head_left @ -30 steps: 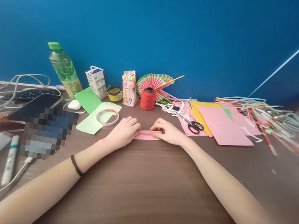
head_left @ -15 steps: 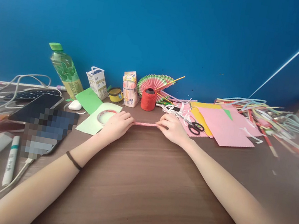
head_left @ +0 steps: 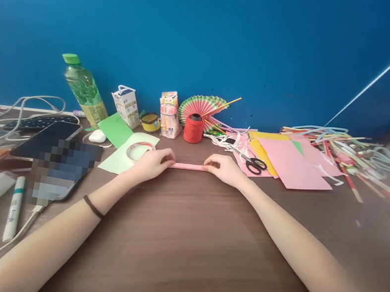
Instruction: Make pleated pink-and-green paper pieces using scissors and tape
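Note:
A narrow pink paper strip (head_left: 188, 167), which looks folded, stretches level between my two hands just above or on the brown table (head_left: 177, 243). Its left end is pinched in my left hand (head_left: 154, 163), its right end in my right hand (head_left: 226, 170); both hands are closed, and the fingertips cover the ends. Beside my left hand a roll of tape (head_left: 131, 157) lies on a pale green sheet (head_left: 117, 160). Scissors with black handles (head_left: 256, 165) rest just beyond my right hand. Behind the strip stands a spool of red thread (head_left: 193, 130).
A pink and green paper fan (head_left: 202, 104), a decorated carton (head_left: 169, 114), a milk carton (head_left: 126, 106) and a tilted green bottle (head_left: 86, 91) stand along the blue wall. Pink sheets (head_left: 292, 168) and several sticks (head_left: 350, 166) lie right. A phone (head_left: 75, 180), cables and a marker (head_left: 14, 210) lie left.
Both hands have come slightly nearer, still holding the strip. The strip has turned and now shows a wider pink face. The fingers of both hands look more bent.

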